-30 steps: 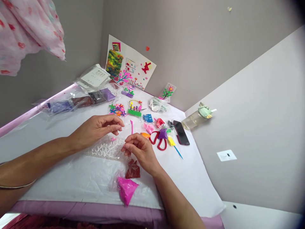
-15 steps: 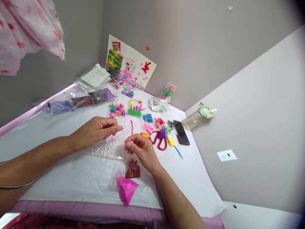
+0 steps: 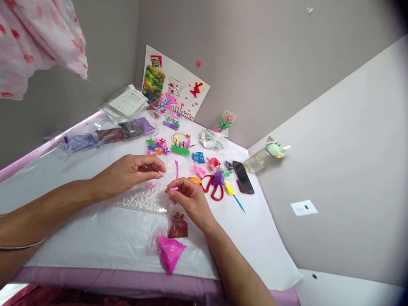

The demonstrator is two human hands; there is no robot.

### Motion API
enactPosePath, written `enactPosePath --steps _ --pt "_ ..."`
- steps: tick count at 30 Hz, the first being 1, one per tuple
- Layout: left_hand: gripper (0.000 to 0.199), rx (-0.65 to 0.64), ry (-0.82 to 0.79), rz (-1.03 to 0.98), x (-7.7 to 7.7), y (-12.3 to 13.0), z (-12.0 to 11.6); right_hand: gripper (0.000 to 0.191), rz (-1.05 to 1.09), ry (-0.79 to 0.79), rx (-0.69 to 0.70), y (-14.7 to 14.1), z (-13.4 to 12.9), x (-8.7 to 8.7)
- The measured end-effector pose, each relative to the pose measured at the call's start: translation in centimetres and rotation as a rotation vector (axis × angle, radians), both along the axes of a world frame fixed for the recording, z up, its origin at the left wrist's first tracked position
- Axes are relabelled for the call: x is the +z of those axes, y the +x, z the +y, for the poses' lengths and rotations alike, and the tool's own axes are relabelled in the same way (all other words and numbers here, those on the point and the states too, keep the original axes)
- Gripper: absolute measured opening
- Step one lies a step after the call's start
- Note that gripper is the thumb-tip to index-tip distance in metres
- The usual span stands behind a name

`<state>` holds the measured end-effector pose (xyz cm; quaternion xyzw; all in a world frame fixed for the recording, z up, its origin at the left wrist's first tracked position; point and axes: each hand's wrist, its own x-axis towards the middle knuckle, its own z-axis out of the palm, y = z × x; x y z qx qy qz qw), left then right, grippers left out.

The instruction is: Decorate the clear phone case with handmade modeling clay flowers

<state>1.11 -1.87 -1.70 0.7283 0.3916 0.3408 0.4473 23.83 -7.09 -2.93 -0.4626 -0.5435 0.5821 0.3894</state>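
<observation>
My left hand (image 3: 140, 170) is closed in a pinch, with a small bit of pink clay (image 3: 161, 173) at its fingertips. Between the thumb and fingers of my right hand (image 3: 188, 199) is another piece of pink clay (image 3: 173, 188), short and rounded. The two hands are close together but apart. Beneath them lies a clear textured plastic sheet (image 3: 140, 201), with a small pink piece (image 3: 152, 185) near its far edge. A thin pink clay strip (image 3: 177, 169) lies just beyond my fingers.
Nearest me are a brown clay packet (image 3: 178, 226) and a bright pink clay packet (image 3: 170, 254). Red-handled scissors (image 3: 217, 193), a purple packet (image 3: 218, 178) and a phone (image 3: 243, 177) lie to the right. A bottle (image 3: 264, 156) leans by the wall; clay flowers (image 3: 157, 147) stand farther back.
My left fingers have parted slightly from their tighter pinch, and a pink bit now shows at their tips. The pink piece in my right hand shows more fully.
</observation>
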Motion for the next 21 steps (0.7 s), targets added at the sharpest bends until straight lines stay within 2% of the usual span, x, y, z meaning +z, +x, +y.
enactPosePath --steps 4,7,14,21 --pt "0.029 -0.006 0.032 0.069 0.5 -0.3 0.0 0.028 -0.018 0.029 0.019 0.1 -0.1 0.3" --pt "0.027 -0.044 0.038 0.061 0.5 -0.1 -0.1 0.033 0.015 0.019 0.022 0.1 -0.1 0.3" --pt "0.017 -0.181 -0.045 -0.021 -0.1 1.0 -0.8 0.035 0.184 -0.157 0.045 0.0 0.1 -0.1" --pt "0.019 -0.134 -0.076 -0.061 -0.1 1.1 -1.1 0.027 0.039 -0.003 -0.048 -0.5 -0.1 0.3"
